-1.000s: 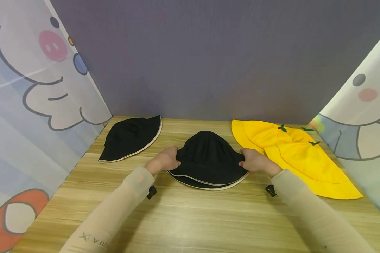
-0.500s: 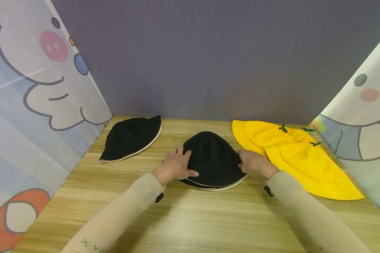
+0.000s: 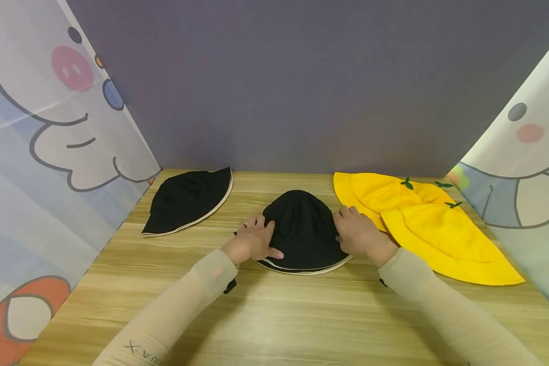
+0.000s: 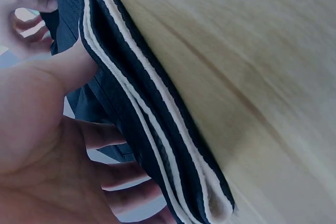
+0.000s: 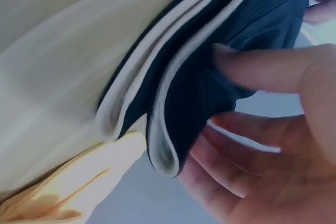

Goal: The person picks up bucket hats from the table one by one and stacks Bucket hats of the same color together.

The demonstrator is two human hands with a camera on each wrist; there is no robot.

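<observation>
Folded flat, a black bucket hat [image 3: 304, 226] with a pale-edged brim lies mid-table on another black bucket hat, whose brim [image 3: 302, 272] shows below it. My left hand [image 3: 253, 240] rests on its left side, fingers spread and thumb on the brim. On the right side lies my right hand [image 3: 359, 235], touching the cloth with thumb and fingertips. The left wrist view shows the layered brim edges [image 4: 131, 93] beside the left palm. In the right wrist view, the right thumb [image 5: 262, 69] lies against the dark cloth [image 5: 189, 98], with the fingers past the folded edge.
Another black bucket hat [image 3: 187, 201] lies folded at the back left. Several overlapping yellow hats [image 3: 448, 239] with green sprouts lie at the right, close to the right hand. A grey panel [image 3: 274, 91] stands behind the wooden table [image 3: 274, 320]; printed curtains [image 3: 36, 152] flank it.
Both hands have let go of the upper black hat's brim ends. The left hand has moved inward and spread its fingers; the right has since moved left onto the hat's side.
</observation>
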